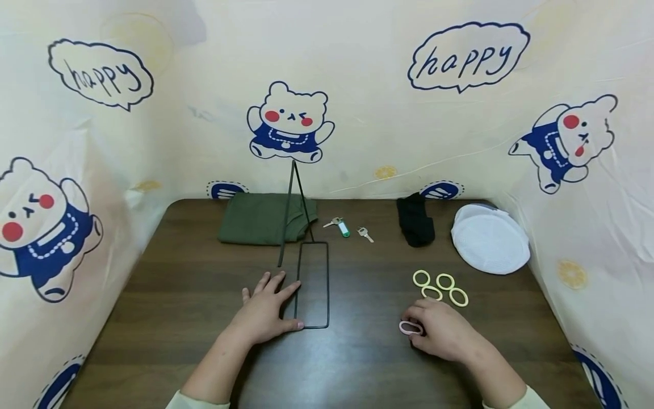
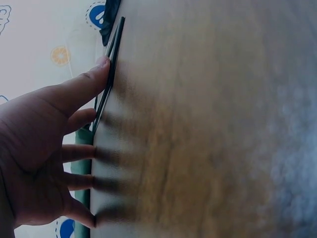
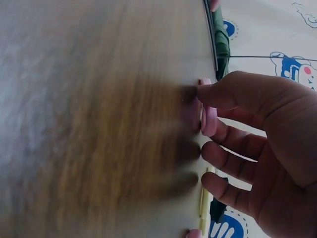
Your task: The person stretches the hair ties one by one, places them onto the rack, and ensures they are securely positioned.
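Note:
My left hand (image 1: 263, 312) lies with its fingers spread beside a black wire stand (image 1: 328, 284). The thumb and index finger touch the left side of its rectangular base, and two thin rods of the stand meet in a peak behind. At the right, my right hand (image 1: 441, 329) pinches a small pink ring (image 1: 411, 333) between thumb and fingers, low over the table. The right wrist view shows the pink ring (image 3: 209, 121) on edge at the fingertips. Just beyond that hand lie several pale yellow rings (image 1: 458, 297), one partly hidden by the fingers.
Along the back of the brown table (image 1: 357, 369) lie a folded green shirt (image 1: 252, 218), keys with a green-and-white tag (image 1: 343, 228), a single key (image 1: 365, 233), a black sock (image 1: 415, 221) and a white cap (image 1: 490, 238). A printed cloth (image 1: 368, 130) hangs around the table.

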Tool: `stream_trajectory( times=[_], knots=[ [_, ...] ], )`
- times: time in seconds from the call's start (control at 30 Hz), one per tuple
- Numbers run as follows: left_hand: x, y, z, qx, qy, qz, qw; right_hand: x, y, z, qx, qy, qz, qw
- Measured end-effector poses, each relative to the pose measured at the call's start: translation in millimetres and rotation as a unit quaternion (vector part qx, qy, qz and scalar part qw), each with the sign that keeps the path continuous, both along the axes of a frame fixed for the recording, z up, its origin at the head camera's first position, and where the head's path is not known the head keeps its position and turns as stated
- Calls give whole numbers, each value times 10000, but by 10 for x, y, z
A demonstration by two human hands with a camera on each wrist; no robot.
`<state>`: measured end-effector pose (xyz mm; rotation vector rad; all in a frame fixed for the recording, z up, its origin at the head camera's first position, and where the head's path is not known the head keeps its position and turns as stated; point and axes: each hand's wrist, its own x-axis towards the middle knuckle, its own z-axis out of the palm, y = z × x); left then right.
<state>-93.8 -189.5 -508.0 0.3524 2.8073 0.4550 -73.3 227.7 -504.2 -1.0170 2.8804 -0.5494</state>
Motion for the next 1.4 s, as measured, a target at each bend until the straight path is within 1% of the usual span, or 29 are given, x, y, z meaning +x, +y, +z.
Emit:
stream_trajectory(
  times=[0.07,0.17,0.23,0.3,0.4,0.47,0.53,0.6,0.7,0.77,0.87,0.93,1.0,1.03,1.1,1.23,1.4],
  knots=[
    [-11,10,0,22,12,-26,10000,-15,-20,18,-213,26,45,9998],
    [-18,14,4,35,4,-17,10000,-74,-89,110,-893,104,340,9954],
    [-15,9,8,40,-17,20,10000,-122,-181,233,-1447,116,649,9873],
    [-7,0,6,44,-44,60,10000,-168,-309,393,-1950,107,1004,9756],
    [4,-9,-15,49,-64,86,9999,-208,-550,676,-2464,86,1464,9580],
    [11,-9,-32,43,-75,92,9999,-224,-722,866,-2680,187,1742,9474],
    [11,-5,-46,60,-87,105,9999,-239,-892,1051,-2790,480,2020,9376],
    [7,-2,-53,94,-84,109,9999,-251,-1053,1224,-2859,903,2291,9261],
    [-8,1,-42,129,-121,131,9998,-268,-1267,1460,-2905,1591,2576,9077],
    [-16,-2,-24,159,-145,153,9997,-285,-1397,1592,-2966,1951,2672,8959],
    [-25,-7,2,203,-226,197,9993,-327,-1565,1745,-3041,2324,2702,8835],
    [-25,-10,22,241,-259,189,9992,-363,-1659,1815,-3055,2458,2667,8804],
    [-26,-12,32,251,-279,165,9992,-399,-1733,1860,-3034,2512,2626,8808],
    [-26,-11,37,259,-273,148,9992,-418,-1763,1873,-3016,2536,2587,8820],
    [-27,-11,42,257,-224,109,9994,-453,-1814,1889,-2943,2543,2477,8873],
    [-33,-2,48,197,-178,110,9996,-535,-1885,1890,-2765,2693,2274,8940],
    [-52,15,56,72,-235,106,9996,-700,-1940,1877,-2594,2884,2087,8978]
  ],
)
